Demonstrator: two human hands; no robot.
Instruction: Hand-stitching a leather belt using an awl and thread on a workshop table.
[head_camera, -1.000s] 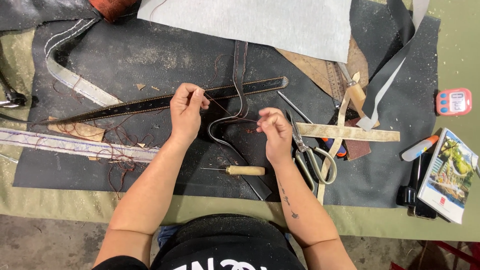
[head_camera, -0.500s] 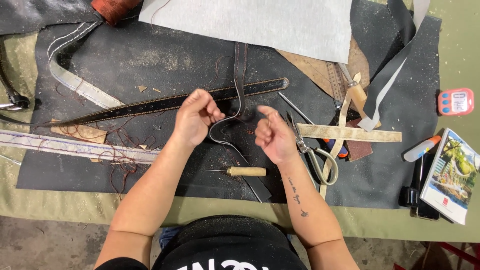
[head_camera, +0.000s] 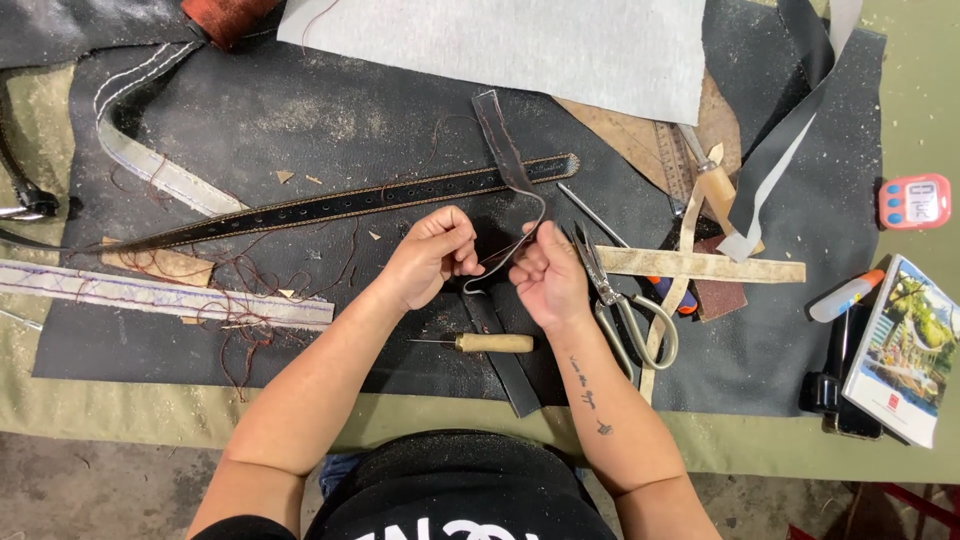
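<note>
Both the left hand (head_camera: 432, 255) and right hand (head_camera: 548, 275) pinch a looped dark strap (head_camera: 508, 165) just above the wooden-handled awl (head_camera: 490, 343), stitching seemingly mid-way, with loose thread (head_camera: 440, 140) trailing

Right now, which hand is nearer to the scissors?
Right. The right hand sits just beside the scissors, close to their blades; the left hand is farther off, beyond the right hand, pinching the thin leather strip.

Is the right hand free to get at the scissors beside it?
Probably not right away: the right hand is pinching the thin strap together with the left hand. The scissors lie uncovered just to its right, so the path looks clear.
</note>
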